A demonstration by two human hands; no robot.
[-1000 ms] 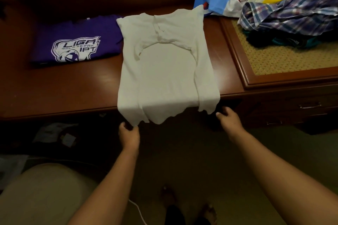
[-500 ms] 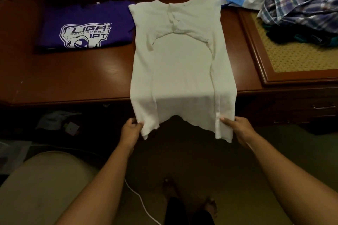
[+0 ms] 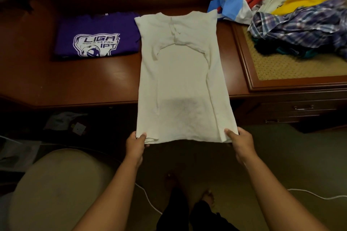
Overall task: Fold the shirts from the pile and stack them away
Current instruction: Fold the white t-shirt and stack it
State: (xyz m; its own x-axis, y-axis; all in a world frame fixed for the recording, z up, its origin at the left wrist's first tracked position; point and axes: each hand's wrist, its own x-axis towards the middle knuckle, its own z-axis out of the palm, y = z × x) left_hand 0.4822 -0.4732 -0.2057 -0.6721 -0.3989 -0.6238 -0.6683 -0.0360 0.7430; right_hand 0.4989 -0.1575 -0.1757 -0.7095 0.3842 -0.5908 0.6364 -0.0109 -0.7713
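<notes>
Since earlier I've lifted the white shirt (image 3: 180,80) hem, left hand (image 3: 135,145) and right hand (image 3: 241,141) fingers pinching its corners, collar pointing away along the table (image 3: 75,80).

bare forearms (image 3: 120,184), dark trousers (image 3: 189,217), bare feet (image 3: 207,196)

One white shirt (image 3: 180,80) spread out. One folded purple shirt (image 3: 97,35). One pile of unfolded shirts (image 3: 293,15). Two hands: left (image 3: 135,146), right (image 3: 240,142). Two bare feet (image 3: 187,187). One white cable (image 3: 148,199) on floor.
</notes>
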